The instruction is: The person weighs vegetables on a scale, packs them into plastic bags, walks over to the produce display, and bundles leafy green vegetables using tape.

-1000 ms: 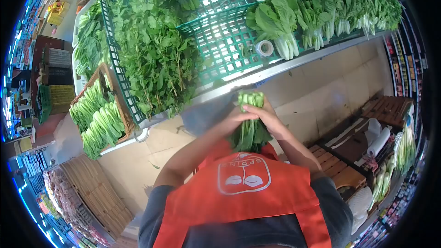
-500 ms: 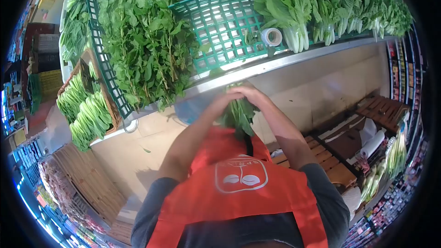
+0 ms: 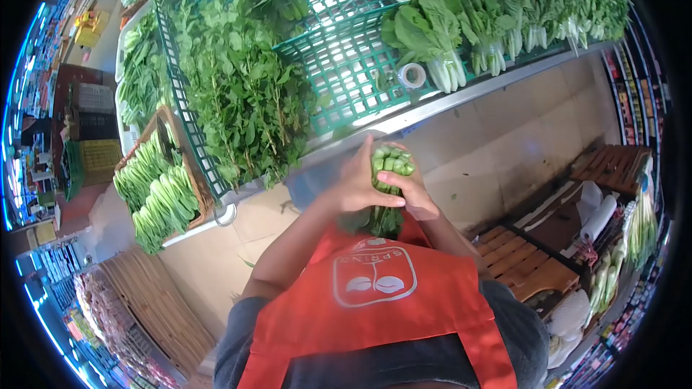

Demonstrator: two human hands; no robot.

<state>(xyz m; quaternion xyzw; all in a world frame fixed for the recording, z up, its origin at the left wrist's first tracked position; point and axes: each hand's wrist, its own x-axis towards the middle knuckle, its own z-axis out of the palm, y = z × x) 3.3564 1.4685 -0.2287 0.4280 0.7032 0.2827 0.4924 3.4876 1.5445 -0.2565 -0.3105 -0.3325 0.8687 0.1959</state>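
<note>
A bunch of leafy greens (image 3: 393, 163) is held upright before the red apron, its cut green stem ends facing up and its dark leaves hanging below. My left hand (image 3: 358, 181) is closed around the left side of the bunch. From the other side, my right hand (image 3: 414, 193) grips it with the thumb laid across the stems. Part of the leaves is hidden behind my hands. Beyond them, a roll of tape (image 3: 411, 75) rests in the green plastic crate (image 3: 339, 65) on the display.
A metal edge (image 3: 432, 106) runs along the front of the display. Loose leafy stems (image 3: 241, 94) fill the left crate, and cabbage-like greens (image 3: 440, 39) line the right. A wicker basket (image 3: 194, 180) holds more greens. Wooden slatted stands (image 3: 522, 259) are low at right.
The bunch has tipped so its stem ends now face up at me. My hands have come closer to the apron and shifted their grip around the stems. The view has shifted slightly.
</note>
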